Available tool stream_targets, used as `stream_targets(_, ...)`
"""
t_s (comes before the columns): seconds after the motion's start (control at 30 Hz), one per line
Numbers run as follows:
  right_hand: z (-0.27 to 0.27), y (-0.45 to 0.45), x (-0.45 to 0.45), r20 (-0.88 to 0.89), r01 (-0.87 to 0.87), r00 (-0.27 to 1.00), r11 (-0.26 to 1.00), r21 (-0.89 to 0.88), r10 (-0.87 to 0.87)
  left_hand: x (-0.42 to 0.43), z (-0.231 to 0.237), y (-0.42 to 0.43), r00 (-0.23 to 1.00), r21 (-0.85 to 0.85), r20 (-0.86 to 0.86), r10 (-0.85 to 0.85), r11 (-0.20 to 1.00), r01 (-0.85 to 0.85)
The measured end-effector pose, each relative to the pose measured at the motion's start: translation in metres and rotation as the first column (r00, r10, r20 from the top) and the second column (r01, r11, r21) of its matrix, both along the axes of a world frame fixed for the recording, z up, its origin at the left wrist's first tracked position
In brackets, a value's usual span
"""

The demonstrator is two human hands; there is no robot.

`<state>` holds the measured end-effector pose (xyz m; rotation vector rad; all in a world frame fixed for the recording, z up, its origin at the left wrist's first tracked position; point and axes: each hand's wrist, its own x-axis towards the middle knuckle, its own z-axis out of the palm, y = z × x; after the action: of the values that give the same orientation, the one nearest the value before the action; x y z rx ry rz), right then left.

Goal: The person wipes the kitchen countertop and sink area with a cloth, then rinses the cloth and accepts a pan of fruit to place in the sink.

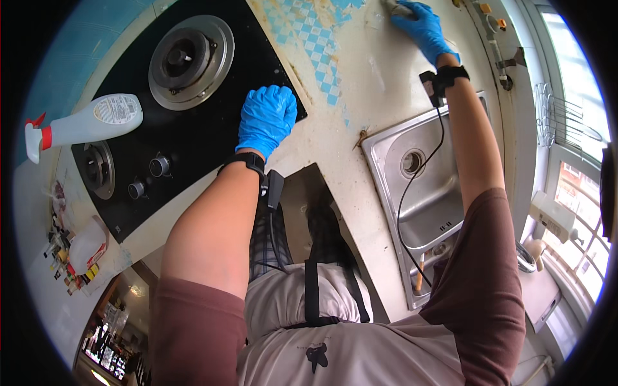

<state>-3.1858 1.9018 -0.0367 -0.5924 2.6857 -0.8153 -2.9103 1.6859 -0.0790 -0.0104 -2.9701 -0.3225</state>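
Note:
My left hand (267,117), in a blue disposable glove, is curled into a fist at the right side of the black gas cooktop (217,130). Nothing shows inside that fist, though its underside is hidden. My right hand (425,30), gloved the same way, reaches to the far part of the pale countertop (357,77). Its fingers press on a greyish cloth or scrubbing pad (400,8), partly cut off by the picture's top. Left of my right hand, blue-and-white checkered covering (321,53) on the counter is patchy and stained.
A spray bottle (96,118) with a red-and-white trigger lies on the cooktop near a round burner (181,59). A stainless steel sink (429,202) is set into the counter at right. Small bottles (63,260) stand at left; a wire rack (560,118) hangs by the window.

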Motion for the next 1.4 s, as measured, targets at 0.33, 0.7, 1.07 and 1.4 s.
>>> stream_targets(0.33, -0.015, -0.02, 0.228, -0.265, -0.084, 0.959, 0.995, 0.056, 0.096, -0.001, -0.003, 0.001, 0.995, 0.067, -0.092, -0.034, 0.997, 0.04)
stream_targets(0.7, 0.002, -0.014, 0.367, -0.01, -0.301, 0.953, 0.951, -0.072, 0.301, -0.003, -0.008, 0.001, 0.988, 0.079, -0.137, -0.07, 0.994, 0.081)
stream_targets(1.07, 0.088, 0.146, 0.42, 0.394, 0.719, 0.692, 0.529, -0.45, -0.605, -0.006, -0.02, -0.007, 0.976, 0.045, -0.199, -0.09, 0.994, 0.101)
stream_targets(1.4, -0.001, 0.223, 0.579, -0.302, 0.694, 0.711, 0.702, 0.157, -0.635, -0.004, -0.009, -0.003, 0.987, 0.027, -0.136, -0.083, 0.996, 0.087)
